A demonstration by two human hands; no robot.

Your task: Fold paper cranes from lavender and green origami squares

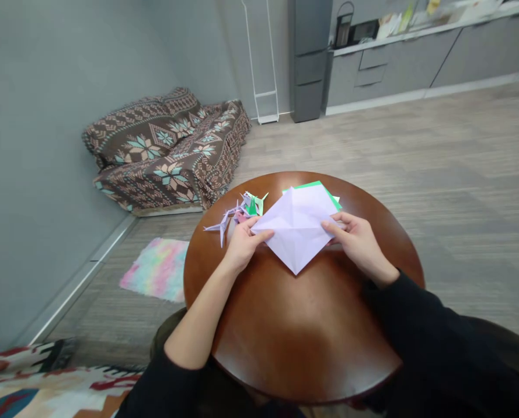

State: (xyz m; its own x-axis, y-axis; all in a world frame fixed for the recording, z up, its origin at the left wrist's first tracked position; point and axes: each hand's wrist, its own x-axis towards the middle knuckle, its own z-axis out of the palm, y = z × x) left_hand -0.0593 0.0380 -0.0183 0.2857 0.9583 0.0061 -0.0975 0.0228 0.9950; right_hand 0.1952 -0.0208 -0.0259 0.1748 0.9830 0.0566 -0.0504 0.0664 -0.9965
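Observation:
A creased pale lilac square of paper point(296, 223) lies corner-on atop the round brown wooden table point(303, 331). My left hand point(242, 244) pinches its left corner between thumb and fingers. My right hand point(357, 241) grips its right corner. Under the far edge of the lilac sheet lies a small stack of paper with a green sheet point(316, 186) showing. Several folded paper cranes point(237, 215), lilac, pink and green, sit at the table's far left edge, just beyond my left hand.
A sofa under a patterned brown blanket point(168, 148) stands against the grey wall at left. A pastel fluffy mat point(157, 270) lies on the floor beside the table. Grey cabinets point(399, 64) and a white rack point(263, 87) line the far wall.

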